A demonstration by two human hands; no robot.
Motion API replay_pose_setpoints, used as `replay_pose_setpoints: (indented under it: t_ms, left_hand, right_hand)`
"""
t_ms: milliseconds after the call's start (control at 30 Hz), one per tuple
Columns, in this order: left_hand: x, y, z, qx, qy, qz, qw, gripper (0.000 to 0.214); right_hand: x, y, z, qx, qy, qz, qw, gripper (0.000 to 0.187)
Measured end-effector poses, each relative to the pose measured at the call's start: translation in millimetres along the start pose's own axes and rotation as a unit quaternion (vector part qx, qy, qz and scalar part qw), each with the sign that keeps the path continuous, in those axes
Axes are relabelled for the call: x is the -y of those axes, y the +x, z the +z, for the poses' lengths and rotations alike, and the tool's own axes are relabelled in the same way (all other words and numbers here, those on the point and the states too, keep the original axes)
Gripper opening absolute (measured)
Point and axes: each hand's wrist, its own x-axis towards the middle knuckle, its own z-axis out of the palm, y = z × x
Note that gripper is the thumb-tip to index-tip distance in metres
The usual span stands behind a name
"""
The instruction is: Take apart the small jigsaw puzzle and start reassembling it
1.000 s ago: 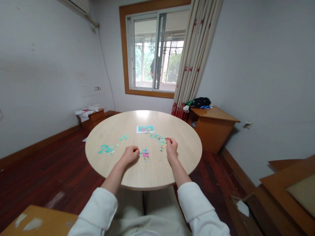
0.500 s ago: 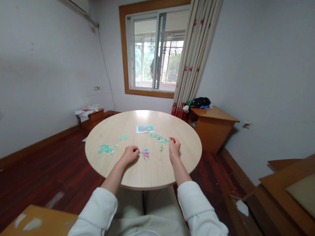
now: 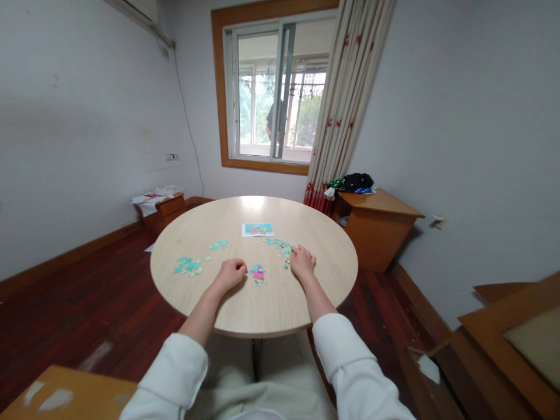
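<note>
I sit at a round light-wood table (image 3: 262,309). My left hand (image 3: 231,272) rests on it as a loose fist, just left of a small joined pink and teal puzzle cluster (image 3: 258,274). My right hand (image 3: 301,260) lies on the tabletop with fingers reaching into a scatter of loose puzzle pieces (image 3: 280,247); I cannot make out whether it holds one. Further off lies a printed reference picture (image 3: 258,229). More teal pieces (image 3: 189,266) lie to the left, with a smaller group (image 3: 219,245) behind them.
A wooden side cabinet (image 3: 376,227) with dark cloth on top stands right of the table beside a patterned curtain (image 3: 345,105). A low wooden box (image 3: 164,207) with papers sits by the left wall. The floor is dark red wood. A window (image 3: 275,87) faces me.
My right hand moved from the right edge of the loose pieces back left onto them and lowered flat. The left hand stayed put.
</note>
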Motion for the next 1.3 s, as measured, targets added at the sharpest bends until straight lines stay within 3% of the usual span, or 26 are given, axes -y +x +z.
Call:
replay_pose_setpoints:
  t_ms: [200,433,567,667,767,900,1067,1167,1300]
  left_hand:
    - [-0.2,0.1,-0.2,-0.002,-0.006,-0.002,1.000,0.022]
    - [-0.3,-0.2,-0.1,-0.003,-0.015,-0.008,1.000,0.021]
    - [-0.3,-0.9,-1.0,-0.010,-0.015,-0.003,1.000,0.022]
    - [1.8,0.0,-0.1,-0.025,-0.016,-0.006,1.000,0.022]
    - [4.8,2.1,1.6,-0.039,-0.017,-0.014,0.999,0.022]
    - [6.5,3.8,2.1,-0.055,-0.024,-0.022,0.998,0.021]
    - [3.9,2.6,-0.2,-0.063,-0.030,-0.027,0.997,0.021]
    - [2.5,1.8,-1.1,-0.066,-0.031,-0.028,0.997,0.021]
    - [2.9,1.8,-0.5,-0.066,-0.032,-0.027,0.997,0.022]
  right_hand:
    - [3.1,-2.4,-1.5,0.037,-0.087,-0.045,0.995,0.037]
    - [3.2,-1.3,4.0,0.054,-0.055,-0.099,0.992,0.037]
    - [-10.6,7.2,2.0,-0.051,0.089,0.012,0.995,0.046]
    - [-26.5,13.8,-0.8,-0.128,0.214,0.110,0.962,0.053]
    - [-35.4,18.3,0.8,-0.148,0.251,0.127,0.948,0.054]
    - [-30.7,21.4,5.9,-0.133,0.205,0.085,0.966,0.051]
    - [-14.8,16.3,4.2,-0.061,0.048,0.035,0.996,0.041]
    - [-7.7,10.4,-0.1,-0.022,-0.028,0.015,0.999,0.037]
    - [-3.8,5.9,-4.8,-0.009,-0.050,-0.006,0.999,0.035]
